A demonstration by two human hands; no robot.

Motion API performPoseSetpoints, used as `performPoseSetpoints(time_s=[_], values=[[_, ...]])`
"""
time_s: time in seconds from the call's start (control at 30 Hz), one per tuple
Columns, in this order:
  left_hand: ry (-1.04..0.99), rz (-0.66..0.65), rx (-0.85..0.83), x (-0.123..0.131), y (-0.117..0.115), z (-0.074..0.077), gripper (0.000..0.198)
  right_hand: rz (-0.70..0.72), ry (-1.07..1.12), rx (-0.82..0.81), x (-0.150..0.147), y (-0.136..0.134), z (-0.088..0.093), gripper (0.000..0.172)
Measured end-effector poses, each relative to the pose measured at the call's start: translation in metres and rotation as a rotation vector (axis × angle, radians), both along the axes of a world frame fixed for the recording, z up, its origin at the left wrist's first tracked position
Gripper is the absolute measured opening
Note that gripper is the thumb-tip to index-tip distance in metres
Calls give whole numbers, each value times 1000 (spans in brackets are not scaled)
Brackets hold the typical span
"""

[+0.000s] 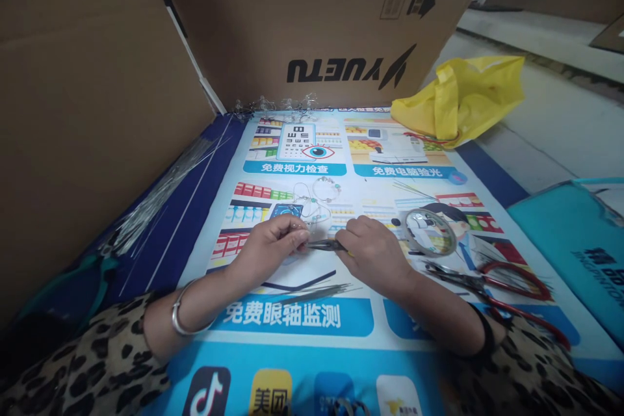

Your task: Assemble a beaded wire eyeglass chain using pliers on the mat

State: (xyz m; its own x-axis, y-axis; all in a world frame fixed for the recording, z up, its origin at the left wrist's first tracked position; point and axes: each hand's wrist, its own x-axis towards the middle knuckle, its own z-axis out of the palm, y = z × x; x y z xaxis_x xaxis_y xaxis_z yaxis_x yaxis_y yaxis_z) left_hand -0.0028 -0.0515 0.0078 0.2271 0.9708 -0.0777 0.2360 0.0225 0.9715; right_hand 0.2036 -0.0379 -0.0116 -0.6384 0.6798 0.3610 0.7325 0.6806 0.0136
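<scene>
My right hand [373, 253] is closed around a pair of pliers [325, 245], whose dark jaws point left at the fingertips of my other hand. My left hand [270, 247] pinches a thin wire piece [312, 205] between thumb and forefinger. Thin loops of that wire, with small beads, rise beyond the fingers; its gripped end is hidden. A beaded ring [326, 190] lies just past the wire loops. Loose wire lengths [316, 292] rest on the printed sheet below my hands.
Red-handled cutters [511, 279] and a round clear dish [429, 232] lie right. Wire strands [163, 188] lie left, near a teal-handled tool [92, 279]. Wire ornaments [290, 105] line the back, against a cardboard box [312, 19]. A yellow bag [458, 101] and teal pouch [575, 247] flank the right.
</scene>
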Motion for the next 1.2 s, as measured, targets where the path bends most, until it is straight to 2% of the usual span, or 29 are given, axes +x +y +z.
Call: performPoseSetpoints(time_s=[0.37, 0.6, 0.7, 0.83, 0.93, 1.07, 1.2], values=[[116, -6, 88, 0, -2, 0, 14, -17, -32, -12, 1, -1, 0, 12], [136, -21, 123, 0, -3, 2, 12, -49, -108, -121, -2, -2, 1, 14], [173, -16, 187, 0, -4, 3, 13, -69, -135, -177, -3, -4, 3, 14], [218, -31, 326, -1, -6, 0, 12, -75, -152, -259, -5, -6, 7, 15], [239, -68, 516, -4, -7, -3, 11, -70, -155, -325, -5, -6, 10, 13], [296, -177, 812, -9, -7, -5, 9, -28, -142, -401, -4, -5, 15, 18], [356, -295, 1014, -11, -7, -4, 17, 30, -132, -493, -1, -4, 20, 25]])
